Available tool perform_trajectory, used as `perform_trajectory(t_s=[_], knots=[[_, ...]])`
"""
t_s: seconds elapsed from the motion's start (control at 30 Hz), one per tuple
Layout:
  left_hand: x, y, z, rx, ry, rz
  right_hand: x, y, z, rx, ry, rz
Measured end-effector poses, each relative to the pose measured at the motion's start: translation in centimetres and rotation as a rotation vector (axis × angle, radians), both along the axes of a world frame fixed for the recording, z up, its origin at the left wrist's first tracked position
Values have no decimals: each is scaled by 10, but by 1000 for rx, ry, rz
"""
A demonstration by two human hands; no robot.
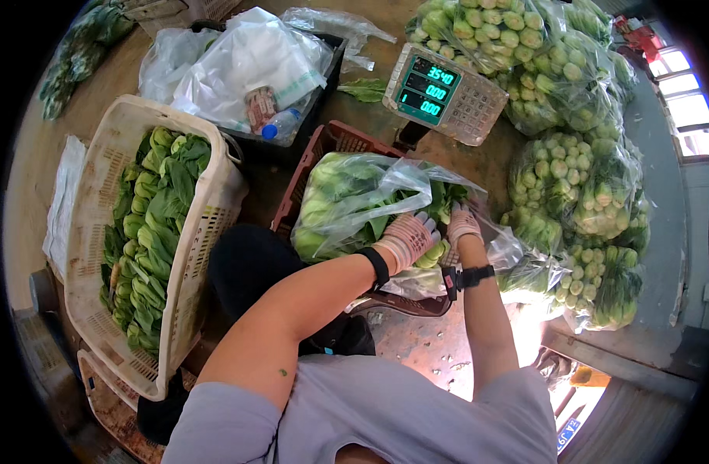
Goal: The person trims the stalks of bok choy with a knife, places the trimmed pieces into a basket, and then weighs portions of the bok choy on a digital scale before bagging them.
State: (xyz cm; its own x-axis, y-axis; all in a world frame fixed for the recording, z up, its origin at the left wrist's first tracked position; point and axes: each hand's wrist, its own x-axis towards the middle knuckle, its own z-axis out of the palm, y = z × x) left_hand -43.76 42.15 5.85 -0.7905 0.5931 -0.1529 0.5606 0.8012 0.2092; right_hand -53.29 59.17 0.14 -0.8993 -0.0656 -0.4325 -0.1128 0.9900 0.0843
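Note:
A clear plastic bag (347, 185) filled with green bok choy (320, 220) lies on its side in a reddish-brown crate (293, 185). My left hand (410, 238), in a striped pinkish-white glove, is at the bag's right end with its fingers closed round bok choy. Just right of it, my right hand (464, 223) in a matching glove has its fingers curled on the same greens. Leaves show above the two hands and pale stalks below. Bag film and leaves partly hide the fingertips.
A digital scale display (447, 93) stands behind the crate. On the left is a cream basket (196, 255) of loose bok choy. A black crate (335, 66) holds plastic bags (246, 62) and a bottle (283, 124). Bagged bok choy (563, 166) is piled on the right.

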Motion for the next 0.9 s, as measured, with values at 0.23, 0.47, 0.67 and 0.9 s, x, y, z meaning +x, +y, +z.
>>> perform_trajectory(t_s=[0.23,0.47,0.67,0.9], knots=[[2,16,-43,-34,-212,212,-18,35,-79,256,39,261],[3,29,-85,-13,-240,270,-2,12,-42,262,46,187],[-5,8,-36,48,-383,294,-22,18,-29,314,-96,543],[-5,14,-28,106,-204,239,32,17,60,178,696,351]])
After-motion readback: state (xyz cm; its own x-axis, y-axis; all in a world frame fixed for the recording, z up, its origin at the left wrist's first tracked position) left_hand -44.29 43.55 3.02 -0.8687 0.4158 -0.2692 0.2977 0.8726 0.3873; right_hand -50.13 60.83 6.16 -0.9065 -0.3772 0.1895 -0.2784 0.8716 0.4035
